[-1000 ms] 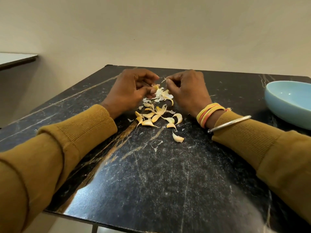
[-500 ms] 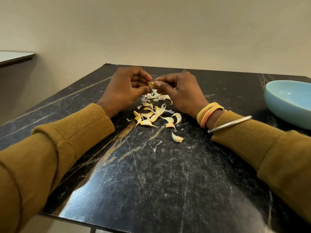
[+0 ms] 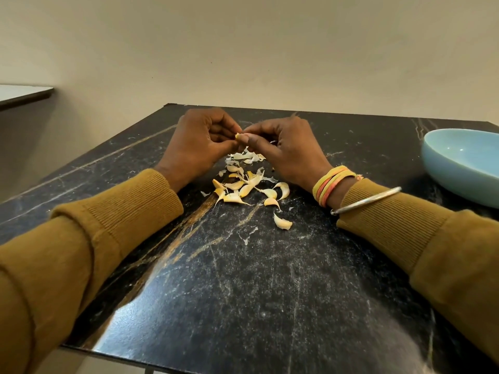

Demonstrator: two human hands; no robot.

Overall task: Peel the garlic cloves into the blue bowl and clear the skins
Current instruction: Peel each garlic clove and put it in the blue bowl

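Lifting off the heap where they worked a second ago, the two hands now meet just above it. The strip of white skin then seen between them is no longer visible. The heap and the bowl lie as before.

The glossy black marble surface (image 3: 243, 279) is veined in white and gold and reflects light at its near edge. The loose heap of garlic cloves and skins (image 3: 248, 184) sits at the middle of the surface. It holds curved, pointed cream-yellow cloves mixed with thin, papery white flakes. One lone crescent-shaped clove (image 3: 282, 222) lies just near of the heap, apart from it. The smooth, round pale blue bowl (image 3: 445, 182) stands at the right edge, well apart from the heap. What it holds cannot be seen.

The left hand (image 3: 199, 147) is curled, thumb and fingertips pinching the small yellowish garlic clove (image 3: 237, 136). The right hand (image 3: 286, 152) is curled too, and its thumb and forefinger grip the same clove from the other side. Ribbed mustard knit sleeves (image 3: 129, 209) cover both forearms. Yellow and coral thread bands (image 3: 332, 188) and a thin silver bangle (image 3: 367, 199) circle the right wrist.
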